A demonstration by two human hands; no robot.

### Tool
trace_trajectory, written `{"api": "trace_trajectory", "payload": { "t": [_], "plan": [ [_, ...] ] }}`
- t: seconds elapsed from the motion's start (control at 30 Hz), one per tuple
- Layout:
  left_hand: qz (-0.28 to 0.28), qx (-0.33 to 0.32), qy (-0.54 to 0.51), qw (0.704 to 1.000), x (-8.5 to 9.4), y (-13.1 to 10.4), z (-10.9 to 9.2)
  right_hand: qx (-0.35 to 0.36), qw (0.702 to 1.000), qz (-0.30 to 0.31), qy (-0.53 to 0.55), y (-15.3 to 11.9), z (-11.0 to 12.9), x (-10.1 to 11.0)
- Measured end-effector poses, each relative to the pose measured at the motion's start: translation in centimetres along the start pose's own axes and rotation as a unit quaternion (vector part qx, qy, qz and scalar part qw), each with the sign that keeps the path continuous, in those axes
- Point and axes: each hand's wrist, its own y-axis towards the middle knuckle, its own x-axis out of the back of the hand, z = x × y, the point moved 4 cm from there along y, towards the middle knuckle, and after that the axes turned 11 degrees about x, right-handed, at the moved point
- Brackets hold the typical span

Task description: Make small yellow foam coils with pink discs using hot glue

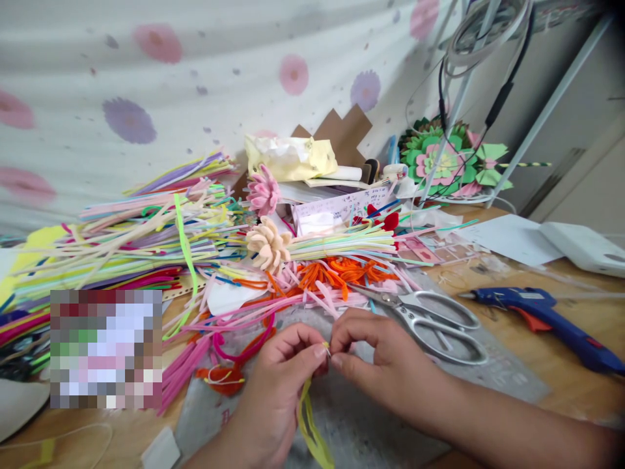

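Bench carries grey mat. Above mat, 2 hands: right hand, fingers bent close beside the left's, grip cannot be told; left hand, fingers pinching yellow strip, which dangles below.

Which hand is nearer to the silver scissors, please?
Right. The right hand is just below and left of the silver scissors in the picture; the left hand is farther left, beyond the right hand.
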Motion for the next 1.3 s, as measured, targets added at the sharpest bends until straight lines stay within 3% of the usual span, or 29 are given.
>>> {"api": "trace_trajectory", "payload": {
  "t": [0.3,0.57,0.87,1.13,1.3],
  "plan": [
    [-0.055,-0.057,0.092,0.993,0.5,0.0,-0.2,0.055,0.998,-0.040,-0.018,0.0,0.2,0.6],
    [0.012,-0.031,0.048,0.998,0.0,-0.1,-0.1,0.130,0.990,-0.047,0.024,-0.1,0.9,0.9],
    [0.008,-0.050,0.070,0.996,0.2,-0.1,-0.1,0.119,0.991,-0.051,-0.033,-0.3,0.9,1.0],
    [0.020,-0.025,0.057,0.998,0.0,-0.2,-0.1,0.192,0.978,-0.033,-0.078,-0.7,1.3,0.9],
    [0.027,-0.027,0.061,0.997,-0.1,-0.3,-0.1,0.188,0.976,-0.022,-0.110,-0.7,1.4,0.9]
  ]
}}
